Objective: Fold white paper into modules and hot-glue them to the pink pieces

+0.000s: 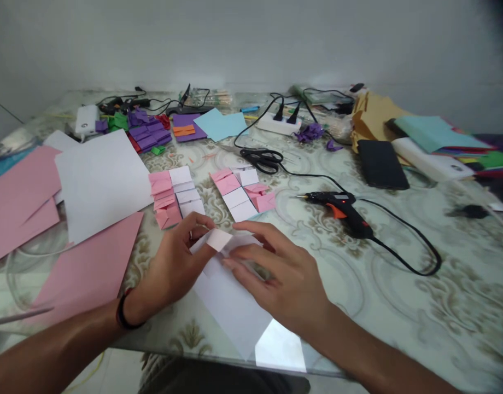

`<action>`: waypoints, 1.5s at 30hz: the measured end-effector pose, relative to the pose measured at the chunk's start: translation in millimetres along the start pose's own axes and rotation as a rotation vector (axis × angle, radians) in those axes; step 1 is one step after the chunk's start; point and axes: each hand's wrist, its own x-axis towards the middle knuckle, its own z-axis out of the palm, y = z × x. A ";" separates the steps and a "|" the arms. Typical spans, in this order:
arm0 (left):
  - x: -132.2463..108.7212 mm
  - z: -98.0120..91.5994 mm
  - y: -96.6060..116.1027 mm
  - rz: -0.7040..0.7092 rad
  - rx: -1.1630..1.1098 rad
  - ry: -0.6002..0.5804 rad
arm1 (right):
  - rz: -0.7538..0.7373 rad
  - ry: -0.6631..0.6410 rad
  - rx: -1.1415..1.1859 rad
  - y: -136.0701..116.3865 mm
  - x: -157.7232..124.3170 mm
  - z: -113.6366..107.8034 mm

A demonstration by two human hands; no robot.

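Observation:
Close to the table's front edge, my left hand [180, 260] pinches a small folded piece of white paper [219, 240] between thumb and fingers. My right hand [282, 268] is curled at the other side of that piece, its fingertips pressed together at the paper's edge. Under both hands a larger white sheet [235, 306] slants toward the front edge. Just beyond lie folded pink and white paper pieces [188, 191], set in two groups, the second [239, 205] to the right. My fingers partly hide the lower side of the held piece.
On the right lie a black glue gun [345, 210] with its cord and a black phone [382, 164]. Black scissors [263, 160] rest behind the folded pieces, before a power strip [278, 125]. Large white [104, 180] and pink sheets [91, 262] cover the left side.

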 end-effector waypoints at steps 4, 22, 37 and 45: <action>-10.9 6.0 1.5 0.139 0.040 0.103 | 0.058 0.110 0.088 -7.2 -2.5 2.4; -22.7 2.2 -4.0 0.594 0.059 -0.138 | 0.482 0.101 0.671 6.4 1.1 2.7; -12.5 -0.7 0.9 0.121 -0.243 -0.366 | 0.081 0.082 0.425 7.1 2.1 -2.6; -12.6 -2.2 4.4 0.146 -0.105 -0.407 | 0.002 0.065 0.465 4.9 1.7 -8.4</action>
